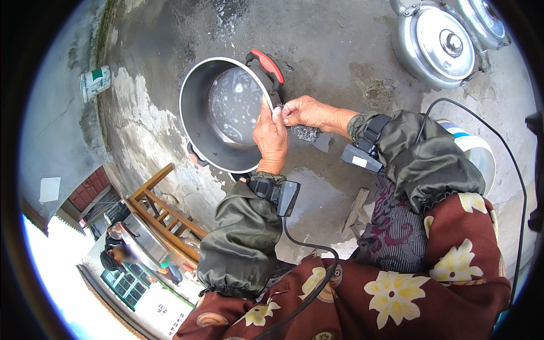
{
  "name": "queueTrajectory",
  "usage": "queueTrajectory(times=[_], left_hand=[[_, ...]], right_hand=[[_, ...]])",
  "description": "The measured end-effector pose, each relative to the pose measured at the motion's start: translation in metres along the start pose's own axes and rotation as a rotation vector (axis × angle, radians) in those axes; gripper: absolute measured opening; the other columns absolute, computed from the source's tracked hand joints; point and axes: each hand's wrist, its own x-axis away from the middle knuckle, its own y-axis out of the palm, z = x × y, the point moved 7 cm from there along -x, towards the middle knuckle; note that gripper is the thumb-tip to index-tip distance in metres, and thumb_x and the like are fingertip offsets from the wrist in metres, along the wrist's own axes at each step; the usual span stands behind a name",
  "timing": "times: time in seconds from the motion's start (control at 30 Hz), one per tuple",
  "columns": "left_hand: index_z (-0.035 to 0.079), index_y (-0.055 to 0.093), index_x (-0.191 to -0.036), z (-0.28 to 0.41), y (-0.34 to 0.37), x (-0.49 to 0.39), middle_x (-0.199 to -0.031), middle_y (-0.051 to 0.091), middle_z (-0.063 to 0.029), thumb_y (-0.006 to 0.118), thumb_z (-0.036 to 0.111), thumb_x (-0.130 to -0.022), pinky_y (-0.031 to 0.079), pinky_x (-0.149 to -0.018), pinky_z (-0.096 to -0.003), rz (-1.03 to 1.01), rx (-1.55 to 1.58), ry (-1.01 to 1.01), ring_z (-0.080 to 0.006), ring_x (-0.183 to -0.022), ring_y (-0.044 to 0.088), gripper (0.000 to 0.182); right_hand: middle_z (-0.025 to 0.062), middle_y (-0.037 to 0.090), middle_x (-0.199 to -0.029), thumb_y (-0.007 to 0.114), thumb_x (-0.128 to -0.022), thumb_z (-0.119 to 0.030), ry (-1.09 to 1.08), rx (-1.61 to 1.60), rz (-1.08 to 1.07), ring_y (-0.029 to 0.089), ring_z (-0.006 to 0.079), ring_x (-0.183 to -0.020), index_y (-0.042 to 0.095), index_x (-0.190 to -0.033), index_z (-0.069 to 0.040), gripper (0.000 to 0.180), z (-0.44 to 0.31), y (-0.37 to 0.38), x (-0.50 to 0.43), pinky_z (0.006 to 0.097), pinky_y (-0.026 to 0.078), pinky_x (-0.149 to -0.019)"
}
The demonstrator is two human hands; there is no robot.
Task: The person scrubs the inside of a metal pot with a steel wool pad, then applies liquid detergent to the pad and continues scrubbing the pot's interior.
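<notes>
A deep dark metal pot (197, 114) with a pale rim and red-and-black side handles is tilted on the wet floor, cloudy water with suds pooled inside it. My left hand (272, 136) grips the near right part of its rim, thumb outside and fingers over the edge. Just right of that, my right hand (304, 112) has its fingertips pinched together close to the pot's outer wall and my left thumb. A grey metal scouring pad (306, 133) shows below my right hand; the fingers partly hide how it is held.
Two lidded aluminium kettles (444, 46) stand at the upper right. A white plastic bucket (482, 157) is beside my right sleeve, and a small wooden stool (356, 210) is near my knees. A wooden frame (170, 212) and another person (117, 255) are at the lower left.
</notes>
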Motion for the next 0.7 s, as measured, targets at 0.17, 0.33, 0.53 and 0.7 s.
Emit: queueTrajectory(times=[0.17,0.33,0.53,0.7], left_hand=[[0.013,0.031,-0.143,-0.038,0.011,-0.002,-0.119,0.059,-0.0174,0.054,0.026,-0.090,0.048,-0.083,-0.0402,-0.183,0.072,-0.272,-0.0338,-0.102,0.060,0.059],[0.004,0.035,-0.140,-0.066,-0.010,0.027,-0.114,0.061,-0.0150,0.064,0.012,-0.084,0.049,-0.078,-0.0328,-0.007,0.461,-0.252,-0.0203,-0.087,0.062,0.063],[0.004,0.037,-0.139,-0.017,-0.068,0.098,-0.109,0.063,-0.0095,0.061,0.025,-0.089,0.046,-0.059,-0.0213,-0.317,0.830,-0.551,-0.0122,-0.079,0.063,0.059],[0.011,0.029,-0.144,0.092,-0.164,0.140,-0.114,0.061,-0.0085,0.067,0.022,-0.085,0.049,-0.053,-0.0214,-0.165,1.453,-0.208,-0.0131,-0.080,0.063,0.071]], right_hand=[[-0.0005,0.063,-0.079,0.068,-0.080,-0.010,-0.064,0.260,-0.086,0.056,0.0084,-0.076,0.066,-0.085,-0.005,0.008,-0.110,-0.006,0.047,0.0241,0.045,-0.069],[-0.0009,0.063,-0.077,0.069,-0.079,-0.010,-0.236,0.345,0.106,0.056,0.0076,-0.074,0.066,-0.084,-0.005,0.008,-0.224,0.043,0.128,0.0224,0.044,-0.068],[0.0006,0.062,-0.074,0.069,-0.077,-0.008,-0.453,0.378,0.147,0.055,0.0089,-0.071,0.066,-0.081,-0.003,0.007,-0.239,0.120,0.182,0.0247,0.043,-0.065],[0.0000,0.062,-0.074,0.067,-0.080,-0.011,-0.377,0.413,0.030,0.053,0.0077,-0.071,0.065,-0.082,-0.002,0.010,-0.153,0.176,0.209,0.0245,0.043,-0.064]])
